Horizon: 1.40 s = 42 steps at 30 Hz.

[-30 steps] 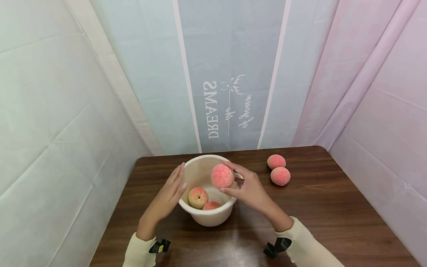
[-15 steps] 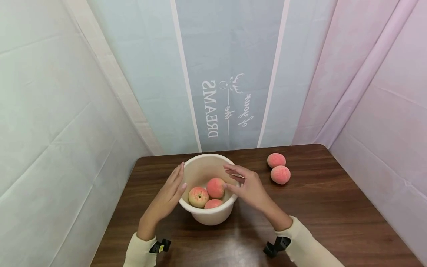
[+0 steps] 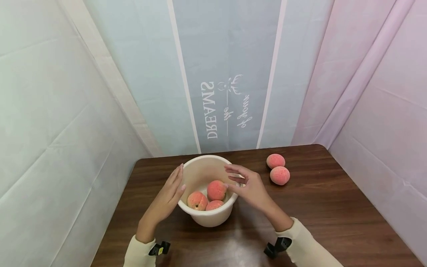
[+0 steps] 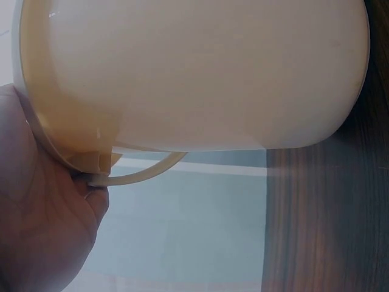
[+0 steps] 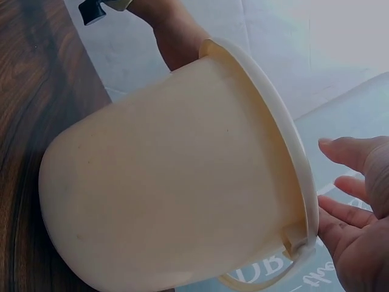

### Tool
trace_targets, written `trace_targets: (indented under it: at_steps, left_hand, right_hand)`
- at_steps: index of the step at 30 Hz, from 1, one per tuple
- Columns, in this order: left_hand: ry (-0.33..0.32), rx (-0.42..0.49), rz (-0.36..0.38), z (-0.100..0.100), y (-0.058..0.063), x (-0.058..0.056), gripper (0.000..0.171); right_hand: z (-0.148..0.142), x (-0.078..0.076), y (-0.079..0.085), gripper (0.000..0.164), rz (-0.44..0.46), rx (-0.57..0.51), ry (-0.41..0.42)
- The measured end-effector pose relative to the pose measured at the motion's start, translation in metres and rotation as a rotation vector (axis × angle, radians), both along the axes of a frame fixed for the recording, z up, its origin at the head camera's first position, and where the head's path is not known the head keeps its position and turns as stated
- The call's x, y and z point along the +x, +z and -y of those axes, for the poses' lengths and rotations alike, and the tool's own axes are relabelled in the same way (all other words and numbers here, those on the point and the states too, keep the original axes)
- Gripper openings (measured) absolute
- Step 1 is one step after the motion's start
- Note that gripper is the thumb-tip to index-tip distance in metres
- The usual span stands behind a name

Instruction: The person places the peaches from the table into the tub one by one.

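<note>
Three peaches (image 3: 214, 205) lie together inside a cream bucket (image 3: 211, 219), which stands upright on the dark wood-grain counter (image 3: 320, 218), left of the midpoint between its far corners. The left-side peach (image 3: 197, 200) shows a dark stem hollow facing the near side; the right-side peach (image 3: 217, 190) sits just beyond the other two, and the third is partly cut off by the near rim.

Two more peaches are outside, touching each other near the counter's far edge, towards its far right corner: the farther peach (image 3: 275, 161) and the nearer peach (image 3: 280, 175).

The left hand (image 3: 165, 198) rests along the left side of the bucket's rim, fingers straight and close together; its grip is flat and has hold of nothing. A curved handle (image 4: 146, 172) shows beside its fingers in the left wrist view.

The right hand (image 3: 251, 191) is at the right side of the rim, thumb well apart from the fingers, its grip wide and empty. From above, its thumb tip overlaps the right-side peach, though whether they touch is hard to tell.

Both cream sleeves (image 3: 307, 241) have a black wrist camera (image 3: 277, 247) at the cuff.
</note>
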State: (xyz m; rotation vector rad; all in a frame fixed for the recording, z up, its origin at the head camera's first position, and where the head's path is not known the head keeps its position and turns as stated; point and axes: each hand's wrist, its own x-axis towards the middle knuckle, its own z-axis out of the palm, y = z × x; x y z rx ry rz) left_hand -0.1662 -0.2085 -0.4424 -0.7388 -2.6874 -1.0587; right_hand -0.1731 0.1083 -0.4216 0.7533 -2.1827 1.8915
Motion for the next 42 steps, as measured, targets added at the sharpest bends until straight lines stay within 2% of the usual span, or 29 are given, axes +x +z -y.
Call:
trace_targets:
  at_steps: [5,12,18,22,32,39,42]
  left_hand:
    - [-0.002,0.013,-0.002,0.0,0.0,-0.001,0.064]
    - [0.001,0.017,0.006,0.0,0.0,0.0,0.064]
    - [0.0,0.018,0.004,0.0,-0.002,-0.001,0.064]
    - [-0.001,0.021,0.007,0.001,-0.002,0.0,0.064]
    - [-0.001,0.009,-0.004,0.002,-0.002,-0.003,0.064]
    - [-0.002,0.011,-0.006,0.001,-0.001,-0.003,0.064]
    - [-0.002,0.014,-0.006,0.001,-0.001,-0.003,0.064]
  right_hand:
    - [-0.006,-0.005,-0.002,0.052,-0.031,-0.016,-0.022]
    - [-0.015,-0.011,-0.003,0.055,0.021,-0.029,-0.066]
    - [-0.021,-0.015,-0.007,0.056,0.013,-0.046,-0.074]
    - [-0.025,-0.018,-0.01,0.056,-0.007,-0.037,-0.078]
    - [-0.036,-0.027,-0.025,0.054,0.015,0.012,-0.13]
    - [-0.032,-0.017,-0.005,0.05,0.071,0.034,-0.146]
    - [-0.032,-0.016,-0.002,0.047,0.075,0.051,-0.171]
